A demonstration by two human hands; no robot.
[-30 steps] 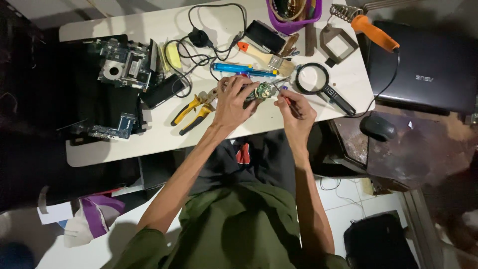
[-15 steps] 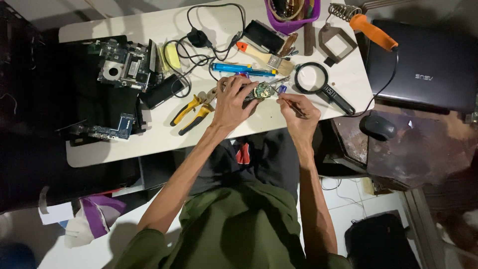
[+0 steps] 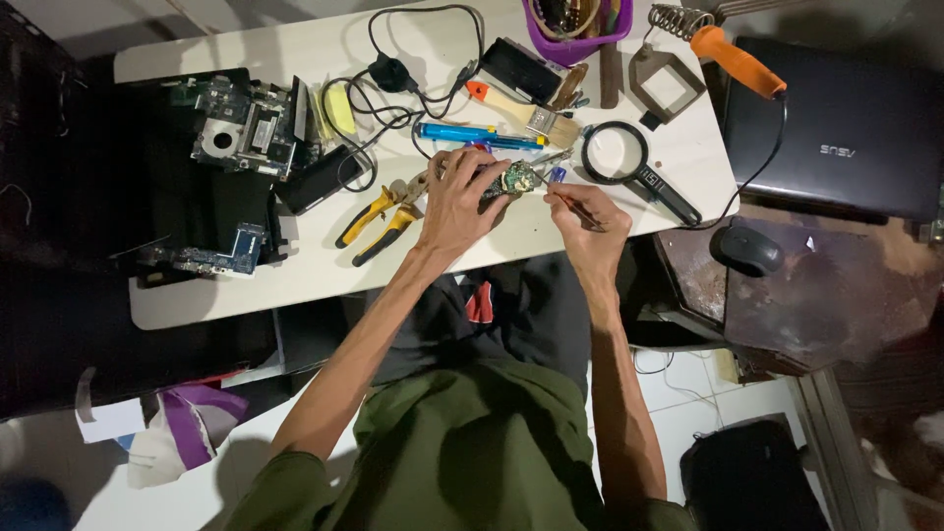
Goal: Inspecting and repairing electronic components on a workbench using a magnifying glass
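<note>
My left hand (image 3: pixel 460 202) presses down on a small round green circuit board (image 3: pixel 515 180) near the front edge of the white table (image 3: pixel 295 275). My right hand (image 3: pixel 582 214) pinches a thin tool (image 3: pixel 560 192) whose tip points at that board from the right. Yellow-handled pliers (image 3: pixel 379 218) lie just left of my left hand. A blue pen-shaped tool (image 3: pixel 470 134) lies just behind both hands.
A magnifying glass (image 3: pixel 629 162), a paintbrush (image 3: pixel 521 110), a purple tub (image 3: pixel 578 25) and an orange-handled soldering iron (image 3: pixel 737 59) lie at the right. Circuit boards (image 3: pixel 244 128) and black cables (image 3: pixel 393 74) are at the left. A laptop (image 3: pixel 836 118) and mouse (image 3: pixel 745 251) sit further right.
My right hand has shifted slightly, bringing the thin tool closer to the small board. My left hand stays on the board.
</note>
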